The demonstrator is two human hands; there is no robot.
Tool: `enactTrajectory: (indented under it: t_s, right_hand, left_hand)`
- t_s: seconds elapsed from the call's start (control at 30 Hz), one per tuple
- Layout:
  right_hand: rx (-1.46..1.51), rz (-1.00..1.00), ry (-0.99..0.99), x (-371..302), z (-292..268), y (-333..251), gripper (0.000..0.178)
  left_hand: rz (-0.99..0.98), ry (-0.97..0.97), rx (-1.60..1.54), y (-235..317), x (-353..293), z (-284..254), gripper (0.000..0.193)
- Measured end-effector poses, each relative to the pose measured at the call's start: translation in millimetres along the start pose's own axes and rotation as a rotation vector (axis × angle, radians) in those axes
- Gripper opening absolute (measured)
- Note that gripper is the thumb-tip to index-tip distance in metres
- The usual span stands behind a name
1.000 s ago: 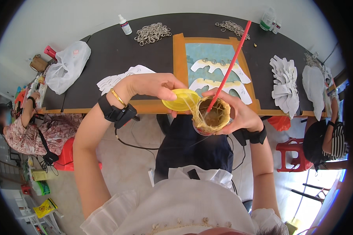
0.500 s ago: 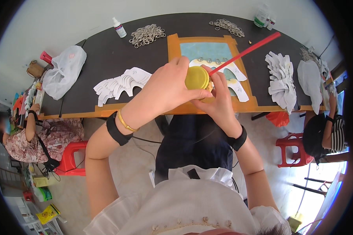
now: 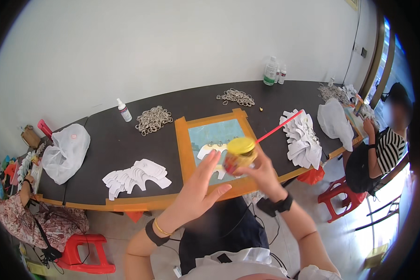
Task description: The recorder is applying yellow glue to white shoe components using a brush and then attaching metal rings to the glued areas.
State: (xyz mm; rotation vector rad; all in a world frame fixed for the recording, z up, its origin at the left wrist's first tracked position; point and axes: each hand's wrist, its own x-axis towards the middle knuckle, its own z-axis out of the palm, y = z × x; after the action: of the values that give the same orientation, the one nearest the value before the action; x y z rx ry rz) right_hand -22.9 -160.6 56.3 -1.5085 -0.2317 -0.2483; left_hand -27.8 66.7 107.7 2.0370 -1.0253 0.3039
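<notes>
White cloth [image 3: 207, 267] from my ruffled top fills the bottom edge, with my dark trousers [image 3: 219, 233] just beyond it. My bare forearms reach forward; a thin gold-coloured bangle [image 3: 162, 227] and a black strap [image 3: 155, 233] circle the left wrist, and another black strap circles the right.

My left hand [image 3: 203, 184] is released, fingers stretched and thumb held apart, its fingertips just beside a small round jar with a yellow lid [image 3: 240, 155]; whether they touch it I cannot tell. My right hand [image 3: 262, 171] grasps that jar from the right, in front of me at the table's near side. The lid sits on top, and the reddish and yellowish body is blurred. A straight red stick [image 3: 280, 126] slants up and away to the right from beside my right fingers, its lower end hidden.

On the black tabletop [image 3: 147, 147], edged with orange-brown tape, a blue-green sheet [image 3: 214, 127] framed in similar tape bears white cut-outs, partly covered by my hands and the jar. A fanned stack of curved white cut-outs [image 3: 137, 179] lies left of it, a ruffled white pile [image 3: 301, 142] right.

Farther back are two heaps of pale grey rings [image 3: 154, 120], a white spray bottle [image 3: 123, 111] and, near the pale wall [image 3: 172, 51], a clear bottle with a green label [image 3: 270, 72].
</notes>
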Motion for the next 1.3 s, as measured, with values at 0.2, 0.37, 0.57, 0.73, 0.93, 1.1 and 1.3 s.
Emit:
enactTrajectory:
  t_s: [0.2,0.37,0.57,0.73,0.93,1.1,1.3]
  right_hand:
    - [0.067,0.062,0.217,70.0,-81.6,-11.2,0.049]
    - [-0.176,0.006,0.336,141.4,-155.7,35.2,0.053]
    - [-0.369,-0.032,0.423,179.0,-177.0,96.7,0.052]
    - [-0.233,0.056,0.383,167.1,-201.8,115.1,0.053]
    - [-0.043,0.209,0.448,114.9,-167.0,56.9,0.054]
    - [-0.251,0.242,0.203,79.0,-112.2,-0.7,0.057]
    - [-0.257,0.489,-0.025,56.9,-125.0,2.5,0.048]
  left_hand:
    - [-0.365,-0.097,-0.456,-14.9,-30.5,8.6,0.054]
    - [-0.425,-0.059,-0.458,-20.3,-60.0,14.4,0.033]
    - [-0.594,0.088,-0.352,-33.6,-104.4,15.2,0.023]
    - [-0.626,0.202,-0.233,-57.7,-116.6,-1.5,0.019]
    - [-0.663,0.173,-0.333,-53.9,-92.8,-38.1,0.019]
    - [-0.664,0.121,-0.459,-64.5,-69.4,-66.2,0.019]
    - [-0.722,-0.124,-0.462,-80.4,21.5,-107.4,0.026]
